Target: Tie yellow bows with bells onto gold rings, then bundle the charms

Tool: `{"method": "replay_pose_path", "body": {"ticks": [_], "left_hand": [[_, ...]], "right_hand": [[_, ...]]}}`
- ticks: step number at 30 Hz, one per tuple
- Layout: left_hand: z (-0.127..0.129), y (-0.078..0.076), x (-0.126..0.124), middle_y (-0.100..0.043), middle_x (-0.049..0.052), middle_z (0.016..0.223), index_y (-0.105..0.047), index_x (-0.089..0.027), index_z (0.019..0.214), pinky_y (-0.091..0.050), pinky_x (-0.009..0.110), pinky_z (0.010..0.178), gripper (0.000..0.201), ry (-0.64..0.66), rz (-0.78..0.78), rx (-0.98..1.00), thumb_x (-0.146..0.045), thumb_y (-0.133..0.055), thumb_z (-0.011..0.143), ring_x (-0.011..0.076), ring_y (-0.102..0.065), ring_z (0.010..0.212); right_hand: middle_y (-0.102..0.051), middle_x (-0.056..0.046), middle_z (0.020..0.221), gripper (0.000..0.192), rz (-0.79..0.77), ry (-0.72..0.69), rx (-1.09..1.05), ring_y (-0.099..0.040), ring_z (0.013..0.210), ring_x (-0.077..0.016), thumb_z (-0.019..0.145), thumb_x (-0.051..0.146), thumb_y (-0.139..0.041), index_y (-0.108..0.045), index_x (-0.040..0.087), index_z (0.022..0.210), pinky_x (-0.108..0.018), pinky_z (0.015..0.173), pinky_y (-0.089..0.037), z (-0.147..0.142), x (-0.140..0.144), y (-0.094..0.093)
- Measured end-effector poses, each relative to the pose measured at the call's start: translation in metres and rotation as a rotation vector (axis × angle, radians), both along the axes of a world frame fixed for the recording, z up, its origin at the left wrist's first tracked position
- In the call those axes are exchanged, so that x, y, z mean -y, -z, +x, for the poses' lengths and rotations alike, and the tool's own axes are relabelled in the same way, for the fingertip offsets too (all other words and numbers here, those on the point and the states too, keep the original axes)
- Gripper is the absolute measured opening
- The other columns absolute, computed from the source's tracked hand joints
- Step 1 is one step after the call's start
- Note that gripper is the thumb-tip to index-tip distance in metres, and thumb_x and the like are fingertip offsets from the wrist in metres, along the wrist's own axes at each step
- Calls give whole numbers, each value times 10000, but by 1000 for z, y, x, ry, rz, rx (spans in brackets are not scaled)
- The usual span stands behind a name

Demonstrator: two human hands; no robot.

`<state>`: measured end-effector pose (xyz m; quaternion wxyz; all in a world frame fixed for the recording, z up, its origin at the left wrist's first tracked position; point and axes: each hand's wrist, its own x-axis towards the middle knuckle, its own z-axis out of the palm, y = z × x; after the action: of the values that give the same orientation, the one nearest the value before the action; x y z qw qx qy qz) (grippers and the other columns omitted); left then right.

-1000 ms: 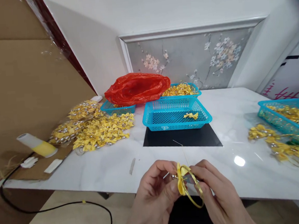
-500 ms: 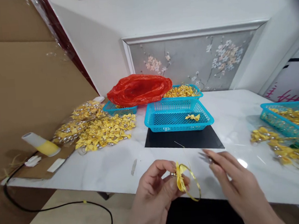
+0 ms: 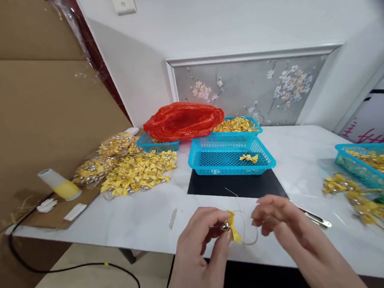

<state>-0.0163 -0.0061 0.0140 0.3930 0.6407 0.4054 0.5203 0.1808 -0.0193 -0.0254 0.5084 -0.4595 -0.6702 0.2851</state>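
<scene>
Heads up, you've only got that bow [image 3: 233, 231] pinched by its bell end between left hand [image 3: 200, 245] thumb and fingertips, out past the desk [image 3: 144, 214] edge, so a loose grip probably drops it to the floor. The thin gold loop [image 3: 248, 232] could snag or bend too. Your right hand [image 3: 281, 225] is curled, fingertips at the loop's right side; can't tell if it's actually gripping. All this sits at lower centre, in front of the basket [image 3: 230, 162].
</scene>
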Motion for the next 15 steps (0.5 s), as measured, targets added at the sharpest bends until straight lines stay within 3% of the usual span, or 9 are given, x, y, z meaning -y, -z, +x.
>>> {"method": "replay_pose_path", "body": {"ticks": [3, 5, 7, 12, 15], "left_hand": [[-1, 3, 0, -698, 42, 878, -721, -249, 998, -503, 232, 705, 298, -45, 137, -92, -45, -636, 799, 174, -633, 767], [-3, 5, 0, -699, 26, 896, -697, -278, 1073, -504, 236, 722, 386, -12, 226, -117, -21, -623, 794, 167, -628, 780], [-6, 7, 0, -677, 8, 936, -646, -317, 1143, -511, 243, 756, 428, 44, 220, -104, -37, -591, 823, 160, -625, 824], [-15, 1, -2, -624, -7, 925, -633, -294, 1062, -534, 262, 793, 162, 152, -254, 150, -302, -549, 925, 153, -614, 868], [-20, -2, -5, -608, -7, 852, -648, -248, 952, -527, 265, 756, 193, 177, -351, 231, -415, -562, 907, 148, -581, 808]], "right_hand": [[-616, 7, 954, 369, -111, -152, -207, -628, 832, -126, 951, 277, -501, -383, 337, 1296, -232, 713, -545, -27, 3, -15], [-602, 18, 896, 392, -208, -111, -286, -611, 800, -129, 903, 311, -585, -424, 322, 1261, -230, 687, -522, -39, 3, -20], [-590, 27, 825, 354, -293, -45, -347, -582, 737, -123, 890, 359, -611, -465, 296, 1206, -225, 654, -489, -46, 2, -24], [-582, 31, 792, 347, -390, -70, -421, -529, 666, -112, 877, 430, -630, -491, 281, 1157, -225, 608, -439, -49, 2, -34], [-578, 31, 789, 344, -372, -75, -394, -536, 687, -121, 881, 430, -619, -495, 292, 1171, -235, 620, -434, -52, 1, -36]]}}
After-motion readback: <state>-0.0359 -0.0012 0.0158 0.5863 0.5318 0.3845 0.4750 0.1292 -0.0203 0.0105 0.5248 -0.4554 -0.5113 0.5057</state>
